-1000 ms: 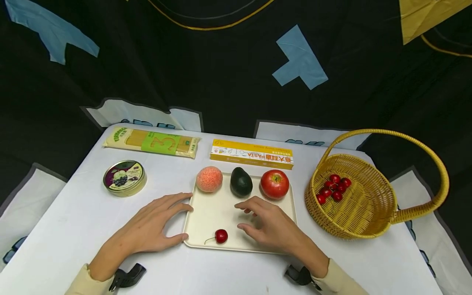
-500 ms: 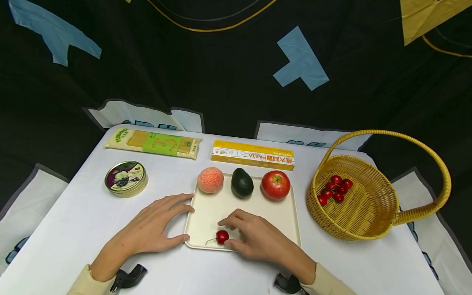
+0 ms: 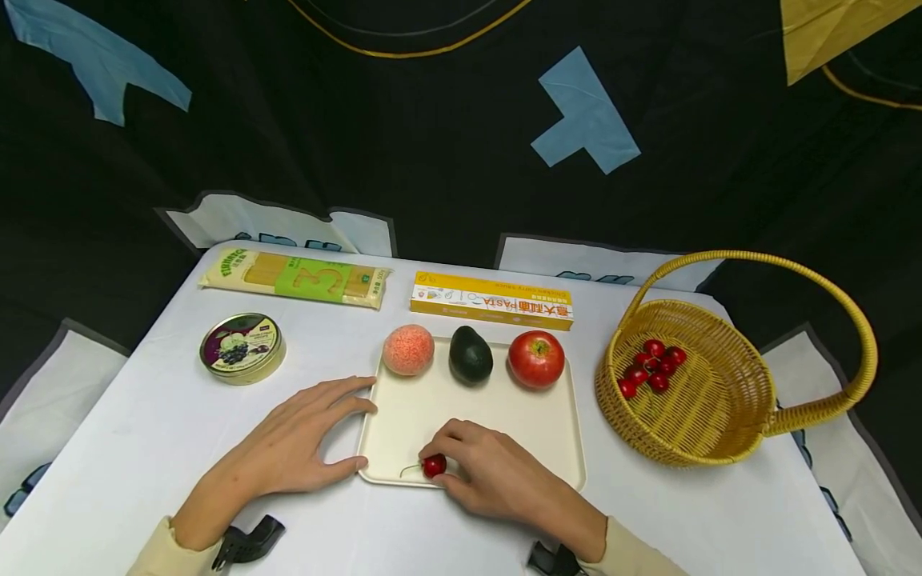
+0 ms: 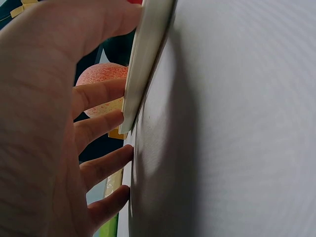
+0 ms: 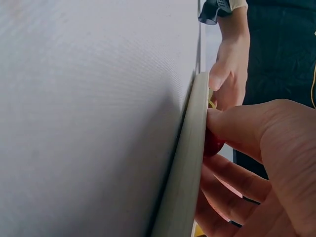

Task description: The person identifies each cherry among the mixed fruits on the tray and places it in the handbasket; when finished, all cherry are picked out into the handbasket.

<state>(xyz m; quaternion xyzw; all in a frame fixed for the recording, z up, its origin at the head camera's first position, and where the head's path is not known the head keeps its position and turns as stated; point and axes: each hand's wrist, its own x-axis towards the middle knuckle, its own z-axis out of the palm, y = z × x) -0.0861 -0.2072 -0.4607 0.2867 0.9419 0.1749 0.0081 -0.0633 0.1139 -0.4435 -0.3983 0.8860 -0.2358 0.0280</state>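
A single red cherry (image 3: 434, 466) with a thin stem lies near the front edge of a cream tray (image 3: 403, 420). My right hand (image 3: 497, 474) pinches it between thumb and index finger; the right wrist view shows the cherry (image 5: 214, 144) partly hidden by the thumb. Along the tray's left edge rests my left hand (image 3: 302, 444), fingers extended, thumb and fingertips touching the rim. A pinkish-orange rough-skinned round fruit (image 3: 408, 350), a dark green avocado (image 3: 471, 356) and a red apple (image 3: 536, 360) line the tray's back.
To the right stands a yellow wicker basket (image 3: 702, 416) with a tall handle, holding several cherries (image 3: 654, 364). Behind the tray lie a yellow pasta box (image 3: 492, 301) and a bag of spaghetti (image 3: 295, 277). A round tin (image 3: 242, 349) sits at left.
My right hand has moved left and toward the front of the tray, and its thumb and index finger have closed on the cherry. The left hand has stayed at the tray's edge.
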